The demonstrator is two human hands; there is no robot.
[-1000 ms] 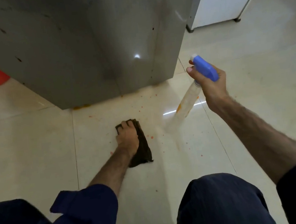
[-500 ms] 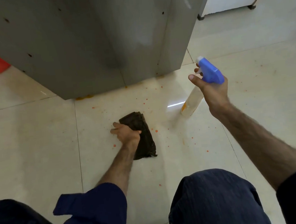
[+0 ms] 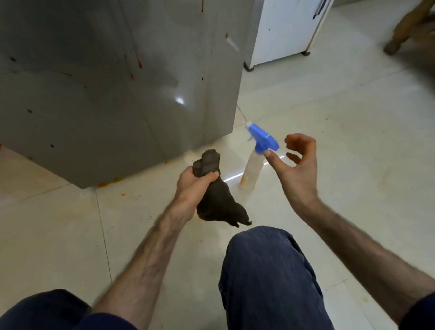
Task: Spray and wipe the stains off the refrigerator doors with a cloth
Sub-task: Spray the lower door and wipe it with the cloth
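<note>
1. Head view, nearest first: my knee [image 3: 263, 269] in dark trousers is bent up over the tiled floor [image 3: 361, 204], which tells me I am crouched low to reach the bottom of the fridge.
2. My left hand [image 3: 193, 184] is fisted round the dark cloth [image 3: 218, 199] — a bunch pokes out above the fingers and the rest hangs below, clear of the tiles, gathered up so I can press it against the metal.
3. My right hand [image 3: 298, 169] is spread and holds nothing, fingers loosely bent, the thumb tip just beside the blue trigger head of the spray bottle [image 3: 255, 158].
4. The bottle stands on the floor near the fridge's lower right corner, between my two hands, within easy reach for another squirt.
5. Beyond it the grey refrigerator door [image 3: 92, 91] carries reddish drips and dark specks across its lower half, with orange smears on the tiles along its bottom edge — I judge the wiping is not yet finished.
6. Farthest off, past the fridge's right edge, stands a white cabinet [image 3: 293, 22].
</note>
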